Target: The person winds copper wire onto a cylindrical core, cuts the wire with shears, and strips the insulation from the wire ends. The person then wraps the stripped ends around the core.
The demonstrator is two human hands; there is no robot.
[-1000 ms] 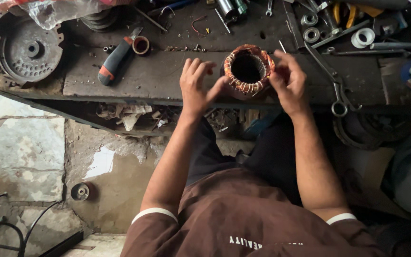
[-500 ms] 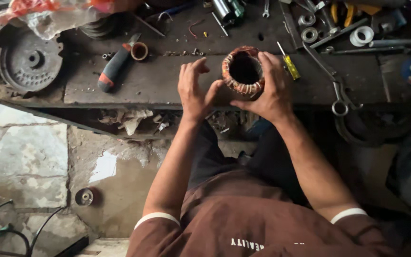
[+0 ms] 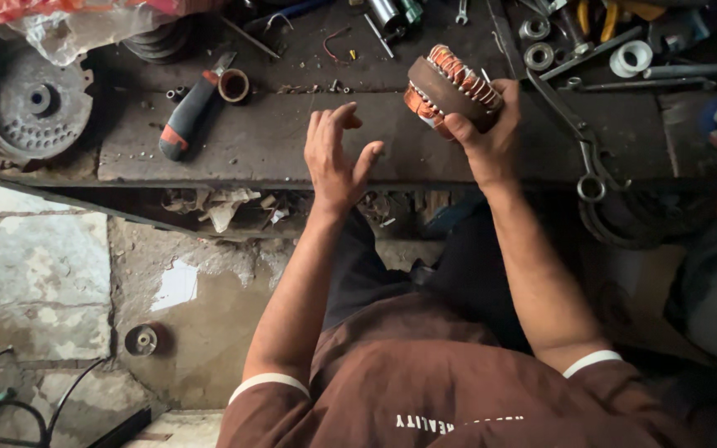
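Gripping the round motor stator with its dark iron core and copper-orange windings [image 3: 451, 90], our right hand [image 3: 491, 137] has it clenched from below and behind, thumb across the near side of the core and fingers wrapped round the far side. We hold it tilted in the air above the dark, grimy workbench top [image 3: 275, 141], near the bench's front edge and clear of everything lying on it. Our left hand [image 3: 334, 158] is released and holds nothing: its fingers are spread and slightly curled, apart from the stator, hovering over a bare patch of the bench.

To the left on the bench lie a screwdriver with a black and red handle [image 3: 186, 116] and, just beside its tip, a small brown ring [image 3: 234, 85]. A long pair of dark metal pliers [image 3: 578, 133] lies just right of our right hand, and a white roll of tape [image 3: 631, 58] sits further back.

With one hand carrying the whole weight, we judge the main risk to be a slip: the stator is heavy and tilted, and if the thumb loses purchase it could drop onto the bench edge or roll off to the floor. Such a knock could dent or nick the exposed copper windings. The pliers so near the wrist could also be nudged off.
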